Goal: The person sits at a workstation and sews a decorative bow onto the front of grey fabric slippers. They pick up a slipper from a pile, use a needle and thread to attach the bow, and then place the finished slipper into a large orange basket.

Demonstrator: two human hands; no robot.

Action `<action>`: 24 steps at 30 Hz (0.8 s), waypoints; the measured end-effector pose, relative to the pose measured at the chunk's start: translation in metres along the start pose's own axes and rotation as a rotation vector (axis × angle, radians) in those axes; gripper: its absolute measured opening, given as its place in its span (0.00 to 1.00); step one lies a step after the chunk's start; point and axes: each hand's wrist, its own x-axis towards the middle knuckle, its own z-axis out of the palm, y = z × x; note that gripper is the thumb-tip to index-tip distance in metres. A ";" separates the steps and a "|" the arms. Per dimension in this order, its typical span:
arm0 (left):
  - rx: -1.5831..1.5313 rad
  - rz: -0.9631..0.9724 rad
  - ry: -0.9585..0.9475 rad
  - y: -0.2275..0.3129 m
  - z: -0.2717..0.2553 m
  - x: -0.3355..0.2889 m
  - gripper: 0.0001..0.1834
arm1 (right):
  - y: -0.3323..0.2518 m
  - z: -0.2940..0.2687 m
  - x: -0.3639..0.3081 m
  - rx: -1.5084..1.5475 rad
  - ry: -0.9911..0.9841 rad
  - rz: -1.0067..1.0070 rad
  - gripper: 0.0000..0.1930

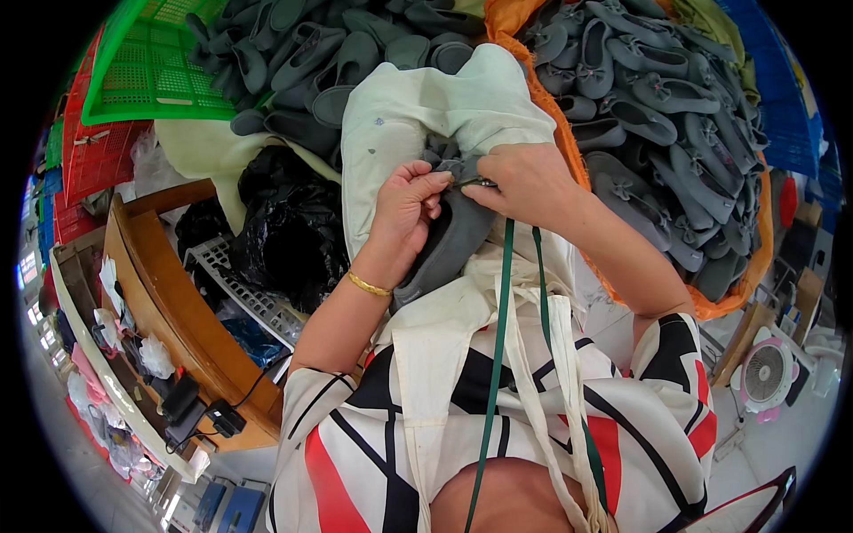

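A grey slip-on shoe point(444, 244) with a bow at its toe rests on my lap, over a pale cloth point(384, 115). My left hand point(407, 209) is closed at the shoe's toe, thumb and forefinger pinched beside the grey bow point(455, 162). Facing it from the right, my right hand point(529, 185) is closed round a small tool with a dark metallic tip point(478, 182). Its tip points to the left fingertips, by the bow. Most of the tool is hidden in my fist, so its kind is unclear. A green cord point(503, 329) hangs just below that hand.
Grey shoes point(311, 58) are heaped beyond my lap. More fill an orange-edged sack point(755, 258) at right. A green basket point(151, 80) stands far left. At left are a black plastic bag point(289, 222), a white crate point(244, 284) and a wooden drawer point(173, 293). A fan point(766, 373) stands right.
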 end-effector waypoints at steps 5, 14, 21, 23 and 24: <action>-0.008 -0.001 0.000 0.001 0.000 -0.002 0.16 | -0.001 0.002 0.003 0.016 -0.018 0.002 0.18; -0.008 0.000 -0.006 0.000 0.000 0.000 0.15 | 0.000 0.004 0.001 0.053 -0.025 0.027 0.18; 0.020 0.017 -0.016 0.003 0.001 -0.003 0.15 | 0.002 0.003 -0.010 0.075 -0.014 0.018 0.19; 0.115 0.087 -0.022 0.008 0.002 -0.007 0.14 | 0.000 -0.014 -0.020 0.074 -0.038 -0.050 0.19; 0.195 0.142 -0.035 0.011 0.005 -0.012 0.14 | -0.002 -0.021 -0.025 0.072 -0.047 -0.074 0.19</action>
